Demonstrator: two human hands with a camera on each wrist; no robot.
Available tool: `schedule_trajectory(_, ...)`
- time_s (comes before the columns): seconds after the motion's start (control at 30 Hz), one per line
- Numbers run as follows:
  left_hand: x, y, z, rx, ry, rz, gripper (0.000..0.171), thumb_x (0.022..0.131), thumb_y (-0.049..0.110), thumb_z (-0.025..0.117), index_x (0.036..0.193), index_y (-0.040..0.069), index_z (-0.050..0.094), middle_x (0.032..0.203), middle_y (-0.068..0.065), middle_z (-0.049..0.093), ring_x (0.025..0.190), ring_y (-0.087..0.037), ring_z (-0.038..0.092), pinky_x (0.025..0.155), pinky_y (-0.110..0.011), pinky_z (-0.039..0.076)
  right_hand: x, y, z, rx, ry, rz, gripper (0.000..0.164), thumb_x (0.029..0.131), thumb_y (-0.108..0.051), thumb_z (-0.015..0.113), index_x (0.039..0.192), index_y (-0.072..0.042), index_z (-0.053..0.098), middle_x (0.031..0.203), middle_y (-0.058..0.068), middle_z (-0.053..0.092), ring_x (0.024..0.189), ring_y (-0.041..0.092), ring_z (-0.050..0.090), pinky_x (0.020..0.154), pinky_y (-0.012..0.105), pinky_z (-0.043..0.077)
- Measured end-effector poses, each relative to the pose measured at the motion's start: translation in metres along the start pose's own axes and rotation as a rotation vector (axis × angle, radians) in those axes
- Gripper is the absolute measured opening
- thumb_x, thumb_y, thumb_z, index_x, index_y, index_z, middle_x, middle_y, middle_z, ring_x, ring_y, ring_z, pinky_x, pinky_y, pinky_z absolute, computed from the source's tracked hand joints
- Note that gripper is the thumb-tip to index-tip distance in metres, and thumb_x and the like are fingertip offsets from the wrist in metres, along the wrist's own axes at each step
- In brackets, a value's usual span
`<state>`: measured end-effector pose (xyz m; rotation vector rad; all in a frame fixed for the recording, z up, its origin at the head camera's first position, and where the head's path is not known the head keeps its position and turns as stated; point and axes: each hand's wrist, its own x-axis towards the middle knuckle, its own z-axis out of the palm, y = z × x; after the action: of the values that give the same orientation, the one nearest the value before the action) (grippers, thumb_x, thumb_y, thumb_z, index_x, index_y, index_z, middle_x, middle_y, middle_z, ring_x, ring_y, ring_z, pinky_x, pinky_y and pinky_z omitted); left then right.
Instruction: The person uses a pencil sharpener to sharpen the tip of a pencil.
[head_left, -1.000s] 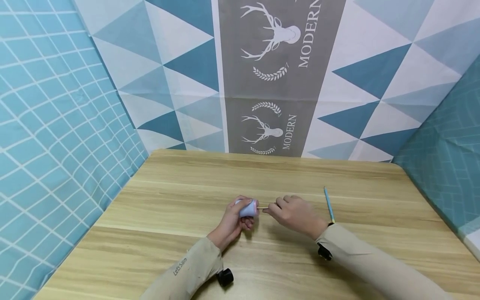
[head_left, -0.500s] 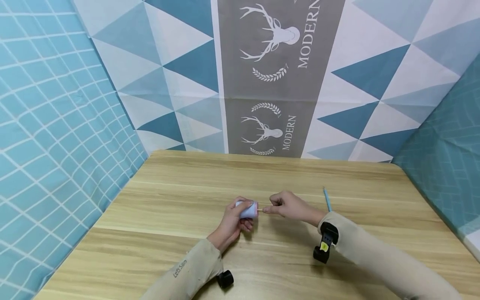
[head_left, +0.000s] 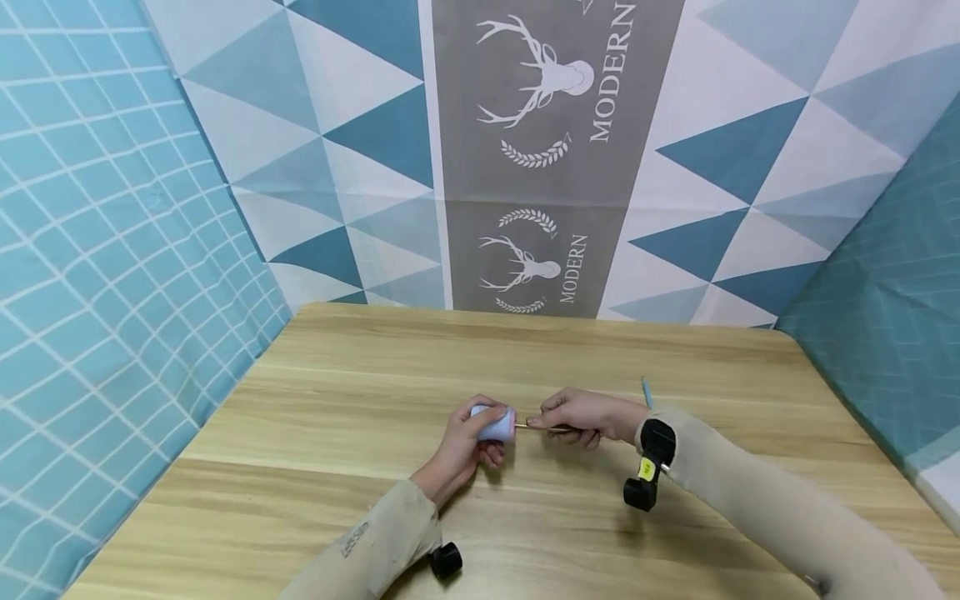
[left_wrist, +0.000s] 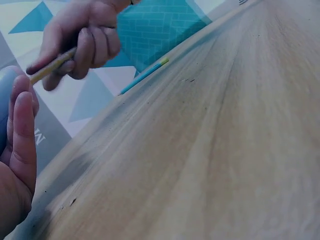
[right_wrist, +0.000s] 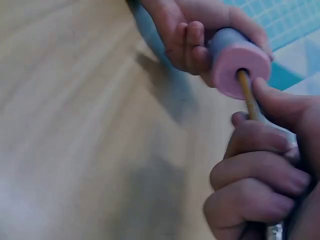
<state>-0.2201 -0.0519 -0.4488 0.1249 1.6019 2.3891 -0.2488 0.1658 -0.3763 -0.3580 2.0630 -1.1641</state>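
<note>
My left hand [head_left: 463, 437] grips a lavender pencil sharpener [head_left: 491, 423], its thumb laid over the top. The sharpener's round pink face [right_wrist: 231, 75] has a hole in the middle and points toward my right hand [head_left: 581, 415]. Into that hole runs the tip end of a yellowish pencil [right_wrist: 248, 95], which my right hand holds with curled fingers, thumb along the shaft near the hole. In the left wrist view the same pencil [left_wrist: 52, 67] slants up into the right fist, and only an edge of the sharpener [left_wrist: 6, 100] shows. The fist hides most of the pencil's rear part.
A blue pencil [head_left: 647, 392] lies on the wooden table [head_left: 360, 375] beyond the right forearm, partly covered by the sleeve [head_left: 735, 467]. Black wrist cameras hang below both cuffs. A patterned cloth backdrop [head_left: 360, 183] rises behind the table's far edge.
My right hand has rolled from back-up to thumb-up, turning at the pencil while its wrist camera swung into view. The left hand and sharpener stay nearly still. The sleeve now covers more of the blue pencil.
</note>
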Motion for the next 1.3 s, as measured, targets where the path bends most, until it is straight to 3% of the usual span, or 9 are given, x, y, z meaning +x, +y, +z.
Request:
schedule_trajectory(0.13, 0.0, 0.0, -0.002, -0.005, 0.007, 0.014, 0.005, 0.092, 0.017, 0.063, 0.088, 0.017, 0.065, 0.064, -0.011, 0.06, 0.04, -0.012, 0.056, 0.035, -0.023, 0.05, -0.019, -0.012, -0.001, -0.288, 0.08, -0.227, 0.032, 0.099, -0.029, 0.061, 0.08, -0.004, 0.06, 0.058, 0.003, 0.054, 0.043, 0.009, 0.039, 0.04, 0.024, 0.035)
schedule_trajectory(0.27, 0.002, -0.001, -0.003, -0.006, 0.01, 0.024, 0.007, 0.093, 0.017, 0.062, 0.087, 0.017, 0.065, 0.066, -0.01, 0.062, 0.04, -0.011, 0.056, 0.036, -0.023, 0.05, -0.036, -0.017, -0.001, -0.681, 0.15, -0.428, 0.013, 0.096, -0.015, 0.066, 0.097, -0.003, 0.064, 0.076, 0.002, 0.065, 0.061, 0.009, 0.057, 0.054, 0.026, 0.052)
schedule_trajectory(0.37, 0.002, -0.003, -0.002, -0.009, 0.02, 0.024, 0.007, 0.093, 0.016, 0.061, 0.086, 0.016, 0.064, 0.066, -0.01, 0.062, 0.039, -0.011, 0.055, 0.035, -0.023, 0.05, -0.038, -0.011, 0.004, -0.94, 0.244, -0.592, 0.009, 0.091, -0.004, 0.07, 0.097, -0.004, 0.062, 0.083, 0.002, 0.067, 0.072, 0.011, 0.064, 0.063, 0.025, 0.055)
schedule_trajectory(0.53, 0.003, -0.003, -0.003, -0.036, 0.037, 0.019, 0.008, 0.093, 0.018, 0.06, 0.085, 0.016, 0.063, 0.064, -0.008, 0.062, 0.039, -0.01, 0.053, 0.035, -0.021, 0.047, -0.026, 0.011, 0.012, -1.242, 0.519, -0.91, 0.005, 0.095, -0.003, 0.063, 0.091, -0.006, 0.061, 0.08, 0.002, 0.064, 0.068, 0.012, 0.064, 0.057, 0.023, 0.055)
schedule_trajectory(0.73, 0.003, -0.002, -0.005, -0.036, 0.019, 0.007, 0.007, 0.093, 0.017, 0.06, 0.087, 0.015, 0.063, 0.066, -0.008, 0.063, 0.04, -0.01, 0.054, 0.036, -0.02, 0.047, -0.001, 0.03, 0.022, -1.481, 0.894, -1.195, 0.039, 0.11, -0.024, 0.034, 0.082, -0.005, 0.054, 0.065, 0.0, 0.049, 0.046, 0.01, 0.046, 0.037, 0.02, 0.041)
schedule_trajectory(0.83, 0.003, -0.003, -0.005, -0.031, 0.019, 0.01, 0.007, 0.093, 0.016, 0.06, 0.087, 0.014, 0.062, 0.066, -0.009, 0.063, 0.04, -0.01, 0.054, 0.035, -0.021, 0.047, 0.005, 0.033, 0.026, -1.457, 0.943, -1.211, 0.041, 0.11, -0.025, 0.033, 0.079, -0.007, 0.052, 0.059, -0.001, 0.046, 0.041, 0.008, 0.039, 0.033, 0.02, 0.035)
schedule_trajectory(0.93, 0.002, -0.003, -0.004, -0.024, 0.028, 0.013, 0.008, 0.093, 0.017, 0.061, 0.086, 0.014, 0.062, 0.065, -0.009, 0.062, 0.039, -0.01, 0.054, 0.035, -0.022, 0.048, 0.005, 0.032, 0.029, -1.366, 0.903, -1.158, 0.041, 0.11, -0.029, 0.033, 0.078, -0.009, 0.05, 0.055, -0.004, 0.042, 0.04, 0.005, 0.032, 0.031, 0.019, 0.03)
schedule_trajectory(1.17, 0.003, -0.002, -0.003, -0.022, 0.041, 0.005, 0.007, 0.093, 0.017, 0.061, 0.086, 0.015, 0.063, 0.065, -0.009, 0.062, 0.039, -0.011, 0.055, 0.035, -0.022, 0.049, -0.005, 0.012, 0.025, -0.779, 0.465, -0.768, 0.036, 0.099, -0.02, 0.064, 0.071, -0.016, 0.041, 0.057, -0.015, 0.031, 0.049, -0.003, 0.027, 0.043, 0.015, 0.026)
schedule_trajectory(1.3, 0.002, -0.002, -0.002, -0.023, 0.037, -0.003, 0.007, 0.092, 0.016, 0.062, 0.085, 0.016, 0.064, 0.063, -0.009, 0.063, 0.038, -0.012, 0.055, 0.034, -0.023, 0.049, -0.004, 0.003, 0.015, -0.355, 0.198, -0.465, 0.045, 0.098, -0.017, 0.064, 0.065, -0.015, 0.034, 0.054, -0.011, 0.026, 0.046, 0.002, 0.023, 0.043, 0.019, 0.021)
